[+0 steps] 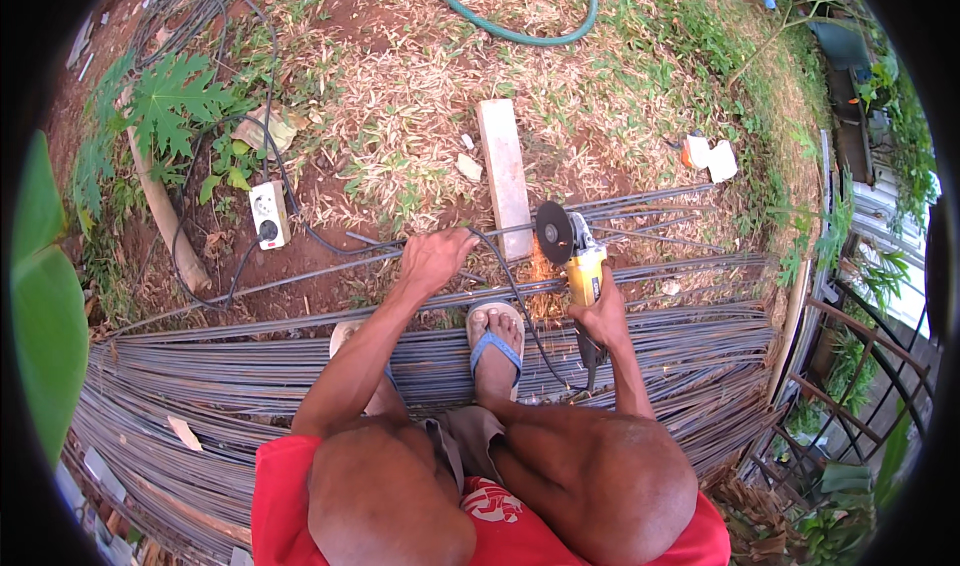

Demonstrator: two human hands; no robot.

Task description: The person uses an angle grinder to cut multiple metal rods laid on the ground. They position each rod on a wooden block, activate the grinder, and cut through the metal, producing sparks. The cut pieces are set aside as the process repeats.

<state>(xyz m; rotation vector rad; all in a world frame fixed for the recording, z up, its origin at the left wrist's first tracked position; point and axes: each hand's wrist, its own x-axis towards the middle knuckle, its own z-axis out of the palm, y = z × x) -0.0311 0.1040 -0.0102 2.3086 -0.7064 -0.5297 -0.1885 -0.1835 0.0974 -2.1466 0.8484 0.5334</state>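
Nearest, feet: flip-flops pin the rebar pile.
Right hand: wrapped around the yellow angle grinder, disc on a steel rod, sparks below.
Left hand: clamped on that rod, steadying it.
Beyond: wooden block props the rod; socket strip feeds the cord.

The left hand covers the stretch of steel rod it presses on. The right hand wraps the grinder, hiding most of its handle. The grinder's disc hides the spot where it meets the rods. The green hose runs off the top edge. The knees hide part of the rod pile.
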